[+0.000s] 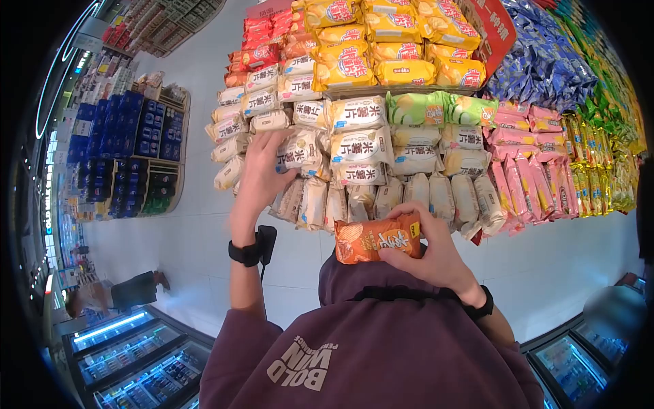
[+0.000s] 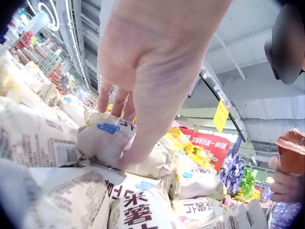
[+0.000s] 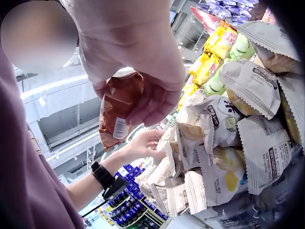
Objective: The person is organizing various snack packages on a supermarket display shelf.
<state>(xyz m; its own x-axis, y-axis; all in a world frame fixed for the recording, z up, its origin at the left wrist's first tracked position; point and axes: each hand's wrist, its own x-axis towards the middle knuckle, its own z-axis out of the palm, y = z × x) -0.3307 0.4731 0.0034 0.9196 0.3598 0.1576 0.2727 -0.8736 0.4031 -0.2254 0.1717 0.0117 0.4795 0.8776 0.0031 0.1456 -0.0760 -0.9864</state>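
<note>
My right hand grips an orange snack bag close in front of my chest, thumb across its front and fingers along the top edge. The right wrist view shows the crinkled end of that bag under the palm. My left hand reaches onto the pile of white chip bags. It holds one white bag between thumb and fingers. From the left wrist, the thumb lies on the near side of this bag and the fingertips are behind it. Other white bags press close around it.
Yellow chip bags are stacked behind the white ones, with green bags and pink packs to the right. Blue bags heap at the back right. Blue drink packs stand across the aisle, where a person is at left.
</note>
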